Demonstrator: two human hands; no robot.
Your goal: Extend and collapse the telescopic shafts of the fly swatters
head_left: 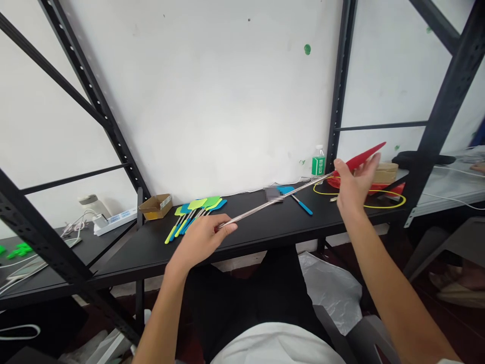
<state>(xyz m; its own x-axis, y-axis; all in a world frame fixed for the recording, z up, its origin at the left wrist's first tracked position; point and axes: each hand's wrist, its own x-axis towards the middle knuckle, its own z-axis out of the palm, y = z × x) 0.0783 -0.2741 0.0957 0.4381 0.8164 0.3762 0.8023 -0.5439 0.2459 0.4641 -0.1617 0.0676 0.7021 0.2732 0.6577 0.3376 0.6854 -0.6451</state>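
A red fly swatter with its metal rod (254, 211) drawn out long is held slantwise above the table. My left hand (202, 237) is closed around its lower end, hiding most of the handle. At the upper right, my right hand (354, 184) grips it near the red head (366, 155), thumb in front and fingers partly behind. A short blue fly swatter (303, 206) lies on the table behind the rod. To the left, several green and blue fly swatters (197, 207) lie in a fanned pile.
On the black table (242, 235) stand a small cardboard box (155, 206) and a green-labelled bottle (319, 162). A yellow cable (394, 205) loops near red packaging at the right. Black rack posts (343, 76) rise at both sides. A power strip (115, 222) lies left.
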